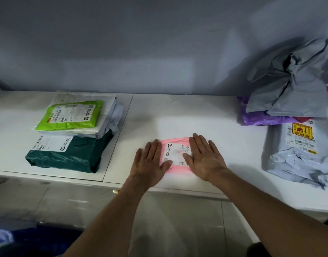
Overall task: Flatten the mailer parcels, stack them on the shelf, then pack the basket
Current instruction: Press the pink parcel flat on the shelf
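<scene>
Head view: the white counter (pixel 178 112) runs the full width, its front edge nearest the person. At the right end, a crumpled grey heap (pixel 289 86) sits at the back over a purple mailer (pixel 261 119), with a wrinkled grey parcel (pixel 298 156) in front of them near the front edge. These look unsorted and, in my judgement, await flattening. Towards the left end stands a tidy stack: a dark green parcel (pixel 70 156) at the bottom, pale mailers above it, and a lime-green mailer (pixel 70 115) on top, labels up. This appears to be the finished pile. Both forearms reach in from the front edge to the middle of the counter. The left hand (pixel 150 162) and right hand (pixel 204 158) lie palm-down, fingers straight and slightly spread, gripping nothing. They press on the two ends of the pink parcel (pixel 177 154), which lies flat near the front edge, well apart from both piles. Its white label (pixel 176 151) faces up between the thumbs. The pose suits pressing air out sideways. No basket is identifiable.
</scene>
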